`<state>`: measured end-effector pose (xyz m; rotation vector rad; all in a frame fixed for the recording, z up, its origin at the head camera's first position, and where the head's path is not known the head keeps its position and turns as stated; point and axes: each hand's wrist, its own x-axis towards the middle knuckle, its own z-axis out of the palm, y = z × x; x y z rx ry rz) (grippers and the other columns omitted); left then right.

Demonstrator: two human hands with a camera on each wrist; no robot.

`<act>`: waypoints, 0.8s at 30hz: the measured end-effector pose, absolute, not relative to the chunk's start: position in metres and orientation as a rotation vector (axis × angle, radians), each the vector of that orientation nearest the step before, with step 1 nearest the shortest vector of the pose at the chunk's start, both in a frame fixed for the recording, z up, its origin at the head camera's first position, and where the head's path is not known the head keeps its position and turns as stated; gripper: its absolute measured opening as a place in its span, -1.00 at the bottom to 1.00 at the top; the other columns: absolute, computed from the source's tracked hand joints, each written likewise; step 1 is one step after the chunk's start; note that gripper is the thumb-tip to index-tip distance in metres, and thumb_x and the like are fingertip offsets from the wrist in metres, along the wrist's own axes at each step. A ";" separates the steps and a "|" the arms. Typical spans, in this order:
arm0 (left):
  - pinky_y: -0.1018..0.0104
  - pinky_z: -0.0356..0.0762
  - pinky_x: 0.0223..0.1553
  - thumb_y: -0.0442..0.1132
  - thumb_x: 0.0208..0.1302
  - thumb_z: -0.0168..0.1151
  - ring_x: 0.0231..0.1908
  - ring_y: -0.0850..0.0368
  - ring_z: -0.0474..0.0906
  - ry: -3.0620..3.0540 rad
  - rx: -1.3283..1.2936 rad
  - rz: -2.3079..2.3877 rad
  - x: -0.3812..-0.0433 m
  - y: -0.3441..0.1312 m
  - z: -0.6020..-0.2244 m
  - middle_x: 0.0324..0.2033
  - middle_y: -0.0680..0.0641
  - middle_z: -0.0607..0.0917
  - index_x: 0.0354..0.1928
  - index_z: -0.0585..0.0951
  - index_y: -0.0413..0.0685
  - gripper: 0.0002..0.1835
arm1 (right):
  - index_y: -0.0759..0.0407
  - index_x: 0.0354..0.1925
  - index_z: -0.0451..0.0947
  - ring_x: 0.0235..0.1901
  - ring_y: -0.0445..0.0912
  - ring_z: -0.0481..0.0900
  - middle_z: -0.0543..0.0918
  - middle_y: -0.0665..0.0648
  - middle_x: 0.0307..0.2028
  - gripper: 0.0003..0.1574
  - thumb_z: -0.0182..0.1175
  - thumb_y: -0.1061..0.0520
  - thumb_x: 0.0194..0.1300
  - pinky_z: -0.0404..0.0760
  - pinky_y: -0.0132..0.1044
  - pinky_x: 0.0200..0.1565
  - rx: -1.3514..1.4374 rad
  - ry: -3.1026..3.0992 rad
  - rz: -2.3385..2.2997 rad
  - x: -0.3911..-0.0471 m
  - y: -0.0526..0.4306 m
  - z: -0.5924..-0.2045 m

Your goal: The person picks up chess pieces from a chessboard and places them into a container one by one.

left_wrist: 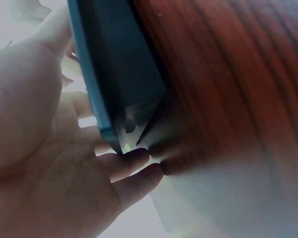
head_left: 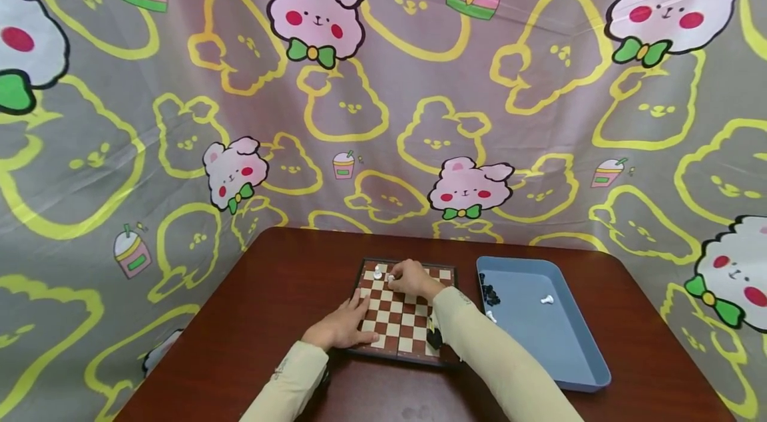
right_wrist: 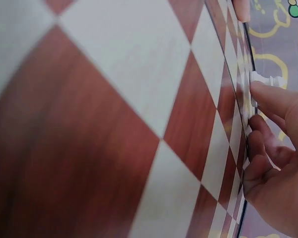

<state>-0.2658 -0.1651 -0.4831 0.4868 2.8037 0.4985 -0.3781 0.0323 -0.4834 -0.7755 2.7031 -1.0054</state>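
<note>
A chessboard (head_left: 389, 307) with brown and cream squares lies on the table. My right hand (head_left: 412, 279) is over its far part, with thumb and fingers pinching a small white chess piece (head_left: 391, 278), mostly covered by the fingers. To the left of it, another white chess piece (head_left: 377, 272) stands upright near the far left corner. Spread fingers of my left hand (head_left: 344, 325) rest on the board's near left edge. The left wrist view shows that hand (left_wrist: 49, 163) against the board's dark side (left_wrist: 119, 59).
Right of the board is a blue-grey tray (head_left: 539, 335). Several black chess pieces (head_left: 491, 295) lie along its left wall, with a white chess piece (head_left: 547, 299) farther right and another at the left wall. A patterned curtain (head_left: 383, 96) hangs behind the brown table (head_left: 287, 275).
</note>
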 end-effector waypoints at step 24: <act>-0.10 0.24 0.17 0.28 0.16 0.20 0.36 -0.28 0.00 2.789 0.482 0.534 -0.267 -0.164 -0.485 0.42 -0.36 -0.07 0.43 0.12 -0.22 -0.01 | 0.13 -0.19 0.67 -0.49 -0.19 0.50 0.62 -0.08 -0.38 -0.85 0.23 0.12 0.29 0.46 -0.28 -0.44 -0.940 2.577 -1.019 -0.362 0.065 -0.463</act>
